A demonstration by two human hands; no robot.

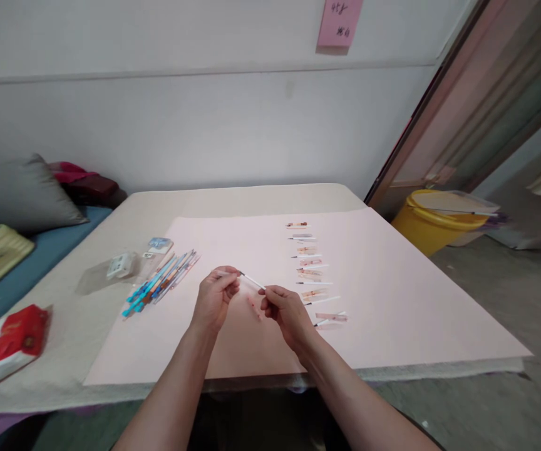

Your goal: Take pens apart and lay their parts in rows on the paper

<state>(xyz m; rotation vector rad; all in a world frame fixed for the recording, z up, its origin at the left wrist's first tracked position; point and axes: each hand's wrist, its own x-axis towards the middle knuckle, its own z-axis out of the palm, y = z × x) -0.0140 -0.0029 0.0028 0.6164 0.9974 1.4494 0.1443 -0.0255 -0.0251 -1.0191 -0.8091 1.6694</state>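
Over the pink sheet, a thin white pen refill with a dark tip stretches between my hands. My right hand pinches its plain white end. My left hand is closed at the dark-tipped end, its fingers around a small pale piece that I cannot make out clearly. Beneath the hands lies a clear pen part with reddish marks, partly hidden. To the right runs a column of white refills and clear, patterned pen barrels, set out in groups.
A bundle of blue, brown and grey pens lies to the left, beside a clear plastic bag with a white item. A red tissue pack sits at the table's left edge. A yellow bin stands off the right side.
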